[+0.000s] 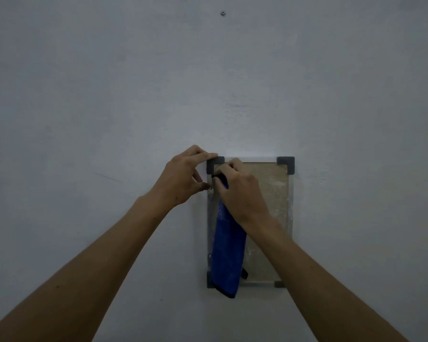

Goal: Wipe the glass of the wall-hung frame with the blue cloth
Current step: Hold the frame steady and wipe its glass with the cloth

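Observation:
A small upright frame [272, 193] with dark corner pieces and dusty, beige-looking glass hangs on the wall. My left hand [183, 176] pinches the frame's top left corner, thumb and forefinger on its edge. My right hand [240, 191] presses on the upper left part of the glass and grips the blue cloth [229, 253]. The cloth hangs down from that hand along the frame's left side, past the bottom edge. My right forearm covers part of the lower glass.
The pale grey wall [109, 95] fills the view. A small screw or nail head [223, 13] sits high above the frame.

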A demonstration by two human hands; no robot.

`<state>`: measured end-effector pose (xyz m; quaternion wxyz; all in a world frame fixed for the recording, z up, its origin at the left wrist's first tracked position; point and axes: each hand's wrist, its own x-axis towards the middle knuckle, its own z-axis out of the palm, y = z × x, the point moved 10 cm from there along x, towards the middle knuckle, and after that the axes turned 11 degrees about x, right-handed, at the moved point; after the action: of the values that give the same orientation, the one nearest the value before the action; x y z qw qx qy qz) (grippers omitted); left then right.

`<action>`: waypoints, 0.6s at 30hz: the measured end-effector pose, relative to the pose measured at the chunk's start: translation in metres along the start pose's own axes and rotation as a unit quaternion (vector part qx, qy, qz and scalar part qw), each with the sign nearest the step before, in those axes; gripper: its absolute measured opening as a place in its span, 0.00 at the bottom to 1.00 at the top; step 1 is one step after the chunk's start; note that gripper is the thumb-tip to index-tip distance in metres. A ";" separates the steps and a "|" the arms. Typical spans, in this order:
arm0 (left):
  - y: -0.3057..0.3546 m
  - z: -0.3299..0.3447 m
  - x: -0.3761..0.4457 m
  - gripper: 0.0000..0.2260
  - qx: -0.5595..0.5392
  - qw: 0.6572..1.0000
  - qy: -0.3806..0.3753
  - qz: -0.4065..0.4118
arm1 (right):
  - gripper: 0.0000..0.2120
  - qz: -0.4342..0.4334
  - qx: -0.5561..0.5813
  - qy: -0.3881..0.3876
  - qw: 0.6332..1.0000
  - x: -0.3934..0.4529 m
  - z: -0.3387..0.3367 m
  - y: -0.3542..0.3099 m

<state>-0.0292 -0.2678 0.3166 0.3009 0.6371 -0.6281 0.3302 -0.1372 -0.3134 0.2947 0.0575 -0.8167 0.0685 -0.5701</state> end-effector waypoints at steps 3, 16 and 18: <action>0.000 0.000 -0.001 0.34 0.005 1.000 -0.002 0.002 | 0.06 0.005 0.007 0.045 0.999 0.013 -0.014 -0.001; -0.001 0.004 -0.003 0.34 0.024 1.000 -0.001 0.000 | 0.09 0.033 -0.013 0.011 0.999 -0.024 0.011 0.006; -0.002 0.005 -0.002 0.34 0.021 1.000 -0.004 -0.002 | 0.08 0.063 -0.005 0.051 0.997 -0.029 0.001 0.019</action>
<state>-0.0275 -0.2702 0.3120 0.2854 0.6457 -0.6211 0.3404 -0.1475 -0.3270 0.2644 0.0860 -0.7810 0.1253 -0.6057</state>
